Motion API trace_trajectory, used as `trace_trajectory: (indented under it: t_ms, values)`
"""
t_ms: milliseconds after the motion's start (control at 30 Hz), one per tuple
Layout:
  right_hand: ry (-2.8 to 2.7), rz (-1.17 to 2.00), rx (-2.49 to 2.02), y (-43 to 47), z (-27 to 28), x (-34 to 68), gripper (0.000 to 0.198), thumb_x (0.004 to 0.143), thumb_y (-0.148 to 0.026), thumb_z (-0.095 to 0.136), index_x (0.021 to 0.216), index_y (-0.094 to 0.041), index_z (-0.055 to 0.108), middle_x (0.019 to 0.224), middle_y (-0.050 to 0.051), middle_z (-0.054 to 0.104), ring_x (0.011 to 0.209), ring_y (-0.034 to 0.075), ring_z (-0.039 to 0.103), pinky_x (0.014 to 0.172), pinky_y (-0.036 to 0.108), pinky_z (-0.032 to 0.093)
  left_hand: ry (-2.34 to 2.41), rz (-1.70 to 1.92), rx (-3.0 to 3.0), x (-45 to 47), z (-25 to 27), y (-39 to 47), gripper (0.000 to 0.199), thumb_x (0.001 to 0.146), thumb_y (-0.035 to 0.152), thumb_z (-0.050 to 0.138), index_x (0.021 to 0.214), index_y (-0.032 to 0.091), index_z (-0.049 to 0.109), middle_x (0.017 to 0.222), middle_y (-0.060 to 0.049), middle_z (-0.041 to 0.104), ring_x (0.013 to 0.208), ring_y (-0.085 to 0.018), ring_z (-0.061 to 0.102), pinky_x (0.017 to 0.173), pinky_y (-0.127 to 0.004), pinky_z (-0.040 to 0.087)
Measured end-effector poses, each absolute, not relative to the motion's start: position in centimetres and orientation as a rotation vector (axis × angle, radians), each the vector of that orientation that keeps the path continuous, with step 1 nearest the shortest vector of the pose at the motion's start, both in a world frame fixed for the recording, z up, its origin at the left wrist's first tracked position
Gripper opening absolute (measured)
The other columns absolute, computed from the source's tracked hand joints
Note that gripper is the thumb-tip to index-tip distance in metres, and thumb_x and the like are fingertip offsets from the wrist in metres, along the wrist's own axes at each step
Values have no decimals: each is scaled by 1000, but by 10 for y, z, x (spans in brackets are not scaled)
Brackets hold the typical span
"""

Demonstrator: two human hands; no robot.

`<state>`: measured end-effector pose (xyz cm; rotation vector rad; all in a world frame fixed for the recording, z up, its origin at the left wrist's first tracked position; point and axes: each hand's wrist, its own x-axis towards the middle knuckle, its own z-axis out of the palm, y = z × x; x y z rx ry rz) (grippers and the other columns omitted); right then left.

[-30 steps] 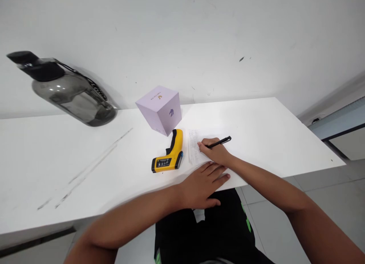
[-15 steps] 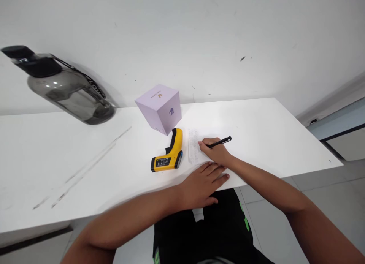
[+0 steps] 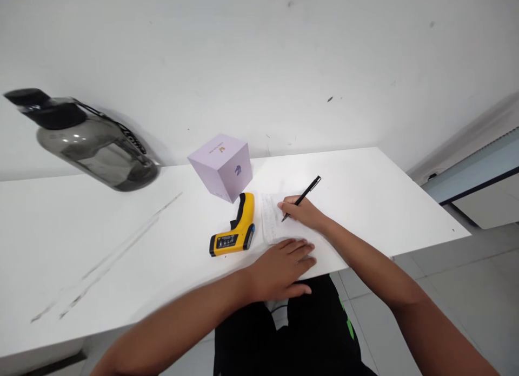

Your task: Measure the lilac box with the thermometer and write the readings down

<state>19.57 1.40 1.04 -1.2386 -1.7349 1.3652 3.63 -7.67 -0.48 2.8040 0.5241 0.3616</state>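
Observation:
Between the fingers of my right hand (image 3: 302, 210) is a black pen (image 3: 308, 188), its tip pointing down at a sheet of paper (image 3: 271, 224) covered in handwriting. My left hand (image 3: 281, 270) lies flat with fingers spread along the paper's near edge, its thumb over the table's front edge. Part of the paper is hidden under my hands. Just left of the paper lies a yellow and black infrared thermometer gun (image 3: 235, 232) on its side.
A lilac box (image 3: 227, 170) stands behind the thermometer gun. Farther left, a grey see-through water bottle (image 3: 99, 149) with a black lid stands by the wall. The white table (image 3: 133, 278) has dark streaks on its left part.
The pen has swung more upright in my right hand, and its tip now shows. My left hand stays flat. The whole view has shifted slightly.

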Motion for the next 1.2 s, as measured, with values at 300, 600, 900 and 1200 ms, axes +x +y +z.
trace_trajectory:
  t_ms: [300, 600, 900, 1200]
  values:
    - [-1773, 1137, -1284, 17, 9, 203, 45, 89, -58, 48, 65, -20, 53, 51, -4, 44, 51, 12, 40, 52, 26, 30, 1354, 2253, 2326, -34, 38, -23, 29, 91, 37, 53, 119, 26, 54, 112, -9, 62, 109, -22, 61, 84, -37, 53]
    - [-2156, 358, -1160, 31, -5, 221, 25, 92, -31, 46, 99, -18, 67, 102, 10, 62, 76, 18, 59, 77, 35, 47, 1777, 1501, 1772, -74, 24, 22, 120, 68, 57, 77, 154, 26, 1, 160, -19, 14, 146, -35, 26, 115, -51, 33]
    - [-2276, -207, -1770, 40, -3, 231, 43, 81, 0, 41, 106, -18, 70, 133, 17, 59, 130, 35, 43, 104, 57, 29, 1634, 1461, 1530, -84, -3, 43, 129, 60, 55, 83, 155, 28, -1, 157, -19, 20, 147, -35, 24, 118, -52, 28]
    - [-2961, 148, -965, 3, 46, 156, 78, 76, 5, 42, 150, -19, 37, 162, 10, 26, 151, 29, 16, 115, 51, 26, 1633, 1561, 1632, -84, -14, 46, 118, 61, 54, 82, 150, 24, 11, 154, -21, 18, 148, -34, 19, 118, -51, 26]
